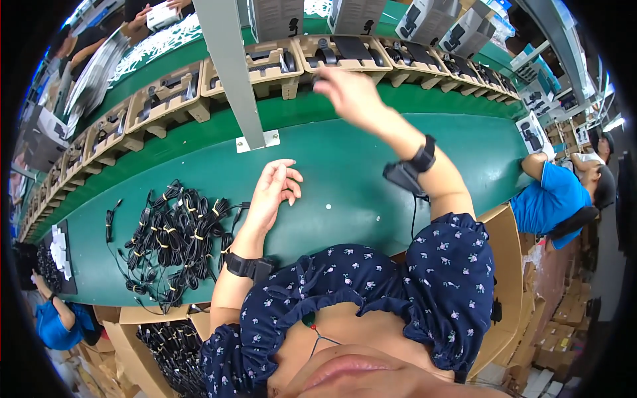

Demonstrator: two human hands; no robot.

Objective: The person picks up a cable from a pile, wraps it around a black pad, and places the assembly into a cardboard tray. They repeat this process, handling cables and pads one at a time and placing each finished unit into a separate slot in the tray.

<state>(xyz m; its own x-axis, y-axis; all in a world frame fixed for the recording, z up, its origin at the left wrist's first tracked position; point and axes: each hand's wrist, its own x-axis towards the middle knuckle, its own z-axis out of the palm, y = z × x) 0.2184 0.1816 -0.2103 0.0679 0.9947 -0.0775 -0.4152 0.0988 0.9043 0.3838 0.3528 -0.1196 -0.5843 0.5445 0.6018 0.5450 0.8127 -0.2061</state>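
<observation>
My right hand (pixel 352 98) reaches out to the front edge of a moulded cardboard tray (pixel 345 64) on the raised line. Motion smears its fingers, which look drawn together around a small dark thing at their tips, too blurred to name. Black parts sit in the tray's hollows. Above the green table, my left hand (pixel 271 189) hovers with loosely curled fingers apart and nothing in them. Left of that hand lies a heap of black cables (pixel 176 239), coiled and tied with pale bands.
A grey metal post (pixel 229 66) rises from the table between me and the trays. Product boxes (pixel 355 14) stand behind the line. An open carton (pixel 174 351) of black cables is at lower left. People in blue shirts sit right (pixel 554 192) and left (pixel 63 325).
</observation>
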